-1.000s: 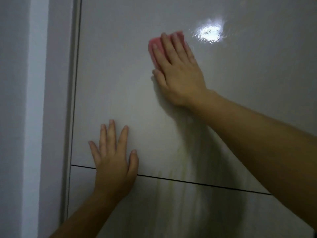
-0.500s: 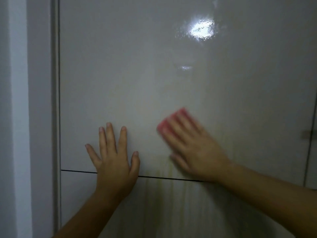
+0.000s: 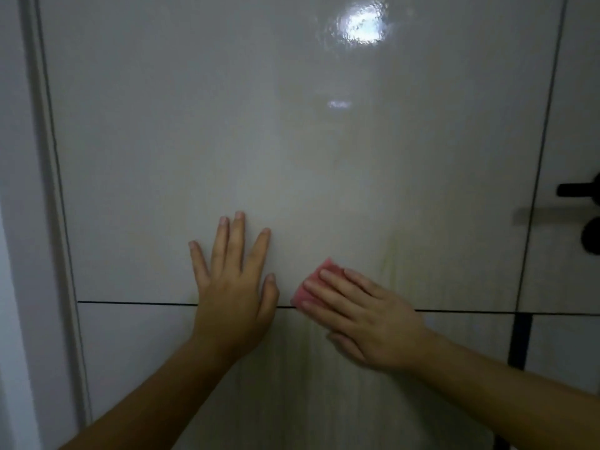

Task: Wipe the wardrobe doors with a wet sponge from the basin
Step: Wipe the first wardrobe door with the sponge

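We see a black handle (image 3: 581,190) far right, above the seam (image 3: 136,303). Our left hand (image 3: 232,297) lies flat across the seam, fingers spread. Our right hand (image 3: 367,323) has slid down to the seam, straight fingers pressing the pink sponge (image 3: 313,282) there. The wardrobe door (image 3: 227,125) is glossy, with wet streaks.

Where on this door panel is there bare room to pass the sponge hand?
Free: the upper door from the glare down to the left hand, and the strip between that hand and the frame. Crowded: along the horizontal seam, where the right hand presses the sponge close beside the left hand.
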Motion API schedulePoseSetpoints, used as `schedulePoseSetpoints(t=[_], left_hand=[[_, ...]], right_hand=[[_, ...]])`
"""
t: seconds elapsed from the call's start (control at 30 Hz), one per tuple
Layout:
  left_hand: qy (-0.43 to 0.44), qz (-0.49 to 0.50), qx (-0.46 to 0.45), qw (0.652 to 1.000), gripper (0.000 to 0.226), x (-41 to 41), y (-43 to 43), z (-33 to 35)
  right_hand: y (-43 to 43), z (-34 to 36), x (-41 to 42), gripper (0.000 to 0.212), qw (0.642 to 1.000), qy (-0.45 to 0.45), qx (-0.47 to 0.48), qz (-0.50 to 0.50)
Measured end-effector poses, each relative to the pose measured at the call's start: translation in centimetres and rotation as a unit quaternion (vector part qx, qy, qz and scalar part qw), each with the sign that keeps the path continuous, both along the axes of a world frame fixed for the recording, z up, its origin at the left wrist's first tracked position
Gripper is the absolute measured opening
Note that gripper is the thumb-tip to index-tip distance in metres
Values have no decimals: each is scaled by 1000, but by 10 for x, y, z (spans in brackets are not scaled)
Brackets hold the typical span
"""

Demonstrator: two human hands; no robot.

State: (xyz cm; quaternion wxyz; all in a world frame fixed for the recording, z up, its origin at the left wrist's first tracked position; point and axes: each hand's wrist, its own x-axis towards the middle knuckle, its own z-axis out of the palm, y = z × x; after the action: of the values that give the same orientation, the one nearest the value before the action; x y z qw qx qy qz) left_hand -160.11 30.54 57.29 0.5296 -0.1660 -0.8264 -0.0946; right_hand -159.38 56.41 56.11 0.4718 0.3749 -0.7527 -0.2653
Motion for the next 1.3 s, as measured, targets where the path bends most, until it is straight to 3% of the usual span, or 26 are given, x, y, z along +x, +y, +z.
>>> schedulePoseSetpoints(t=[0.07,0.17,0.2,0.23,0.33,0.4,0.43,0.5,0.6,0.67,0.77,0.83,0.9,1.07,1.3], left_hand=[[-2,0,-27,1000,66,2,14,1],[-5,-4,-41,999,67,3,37,5],[-1,-6,-50,999,67,4,44,6],[5,-8,-63,998,67,5,50,4],[11,-18,-98,995,66,6,61,1],[8,-11,-110,994,66,5,65,-1],[6,-5,-110,994,67,4,67,-1],[4,3,-101,995,67,4,72,-2],[6,5,-91,996,68,6,83,-2],[10,0,-108,994,67,9,90,-2],[12,-15,-127,992,67,13,103,4],[-1,-10,-121,993,69,14,112,11],[-17,-3,-105,994,70,13,118,16],[-8,10,-110,994,69,9,119,14],[-23,-10,-82,996,62,16,118,18]], right_hand=[[11,27,-4,68,997,25,-66,-29],[20,72,-5,71,958,69,-271,-66],[21,71,-4,72,949,69,-299,-64],[23,59,-2,72,954,65,-288,-58],[43,-5,3,71,992,16,-119,-35],[67,-17,5,71,997,23,-50,-45],[76,-10,3,71,996,34,-60,-57],[85,17,2,73,980,48,-173,-89],[83,32,5,73,923,49,-365,-113],[81,5,8,76,925,37,-358,-119],[93,-37,12,78,957,20,-267,-113],[102,-33,12,76,962,29,-248,-112],[103,-7,10,76,952,43,-280,-118],[93,67,5,73,882,36,-461,-97],[92,7,13,76,903,10,-413,-121]])
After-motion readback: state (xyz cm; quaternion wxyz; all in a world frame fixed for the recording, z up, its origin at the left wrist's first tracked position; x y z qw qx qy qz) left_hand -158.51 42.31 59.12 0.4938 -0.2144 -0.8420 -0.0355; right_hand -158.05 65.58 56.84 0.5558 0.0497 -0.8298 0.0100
